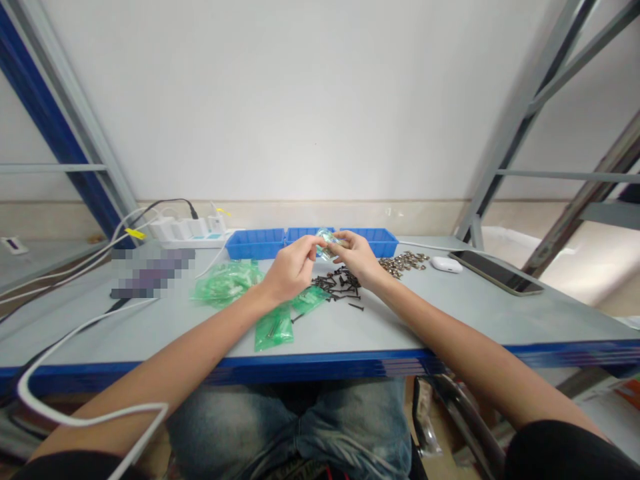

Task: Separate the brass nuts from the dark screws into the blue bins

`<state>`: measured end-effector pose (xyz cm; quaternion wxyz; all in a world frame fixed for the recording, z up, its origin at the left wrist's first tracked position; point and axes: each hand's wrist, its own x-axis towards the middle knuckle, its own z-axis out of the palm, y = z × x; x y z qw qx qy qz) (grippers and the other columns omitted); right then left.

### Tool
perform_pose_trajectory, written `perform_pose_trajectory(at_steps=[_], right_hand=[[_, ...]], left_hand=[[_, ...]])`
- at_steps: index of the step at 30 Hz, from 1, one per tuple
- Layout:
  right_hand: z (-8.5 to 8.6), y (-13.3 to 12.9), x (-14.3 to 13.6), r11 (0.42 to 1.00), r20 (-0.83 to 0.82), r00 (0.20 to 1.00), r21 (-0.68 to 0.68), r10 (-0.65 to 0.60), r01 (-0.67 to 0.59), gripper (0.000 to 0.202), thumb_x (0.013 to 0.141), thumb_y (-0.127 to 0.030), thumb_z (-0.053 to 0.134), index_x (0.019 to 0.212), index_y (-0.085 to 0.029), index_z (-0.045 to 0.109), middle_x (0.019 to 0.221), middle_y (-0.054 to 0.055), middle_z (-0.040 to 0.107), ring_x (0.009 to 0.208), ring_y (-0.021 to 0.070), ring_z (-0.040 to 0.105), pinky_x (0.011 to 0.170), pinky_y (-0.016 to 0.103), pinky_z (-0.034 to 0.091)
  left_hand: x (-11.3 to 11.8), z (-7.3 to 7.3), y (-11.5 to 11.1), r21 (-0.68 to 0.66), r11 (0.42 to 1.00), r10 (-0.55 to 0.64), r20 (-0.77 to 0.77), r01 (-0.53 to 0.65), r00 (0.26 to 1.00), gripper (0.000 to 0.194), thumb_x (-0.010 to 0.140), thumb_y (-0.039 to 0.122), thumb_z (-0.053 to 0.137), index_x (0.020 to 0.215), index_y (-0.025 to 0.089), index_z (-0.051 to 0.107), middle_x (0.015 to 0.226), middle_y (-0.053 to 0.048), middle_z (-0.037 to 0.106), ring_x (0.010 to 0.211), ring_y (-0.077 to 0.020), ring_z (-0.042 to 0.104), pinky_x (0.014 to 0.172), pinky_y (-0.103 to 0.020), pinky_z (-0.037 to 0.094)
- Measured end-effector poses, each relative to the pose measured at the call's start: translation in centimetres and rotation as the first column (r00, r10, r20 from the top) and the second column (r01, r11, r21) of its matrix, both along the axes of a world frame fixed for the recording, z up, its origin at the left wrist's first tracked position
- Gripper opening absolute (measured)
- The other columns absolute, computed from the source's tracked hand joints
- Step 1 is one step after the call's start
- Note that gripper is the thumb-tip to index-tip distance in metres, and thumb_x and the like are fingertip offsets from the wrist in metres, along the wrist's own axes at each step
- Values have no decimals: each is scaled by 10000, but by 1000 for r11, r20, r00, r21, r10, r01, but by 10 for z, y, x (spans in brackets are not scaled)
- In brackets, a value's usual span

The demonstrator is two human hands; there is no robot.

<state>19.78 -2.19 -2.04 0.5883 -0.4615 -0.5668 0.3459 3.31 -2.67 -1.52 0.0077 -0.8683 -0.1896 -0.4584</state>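
While the left hand and right hand, each grip pinching, share one small plastic bag before the middle of three blue bins, one white case and one phone lie rightward on the bench; dark screws are too many to count.

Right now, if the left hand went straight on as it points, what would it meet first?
The left hand would likely meet the small clear packet held in the right hand; depth is unclear, so they may already touch.
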Motion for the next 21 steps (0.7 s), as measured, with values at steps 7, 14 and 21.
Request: perform_pose_trajectory(at_steps=[7,14,21], right_hand=[[1,0,3,996,44,999,91,1,-5,280,674,-369,649,805,-185,484,650,0,623,588,141,597,492,232,447],[2,-10,2,890,349,918,455,-190,11,90,758,-266,550,772,-179,531,744,22,622,713,147,594,583,237,447],[2,-15,4,759,609,732,620,-304,-201,141,754,-101,504,788,-180,615,892,61,578,864,173,545,782,307,439]], left_hand=[[-5,10,-2,41,999,24,48,-26,999,373,683,11,332,923,164,572,702,-3,489,694,-140,489,705,-264,408],[4,1,11,-499,867,38,111,23,993,230,803,276,414,866,143,591,805,-47,584,792,-177,538,768,-310,415],[7,-5,22,-848,457,82,339,267,937,362,756,485,509,744,129,574,701,-33,574,649,-131,531,646,-261,421]])
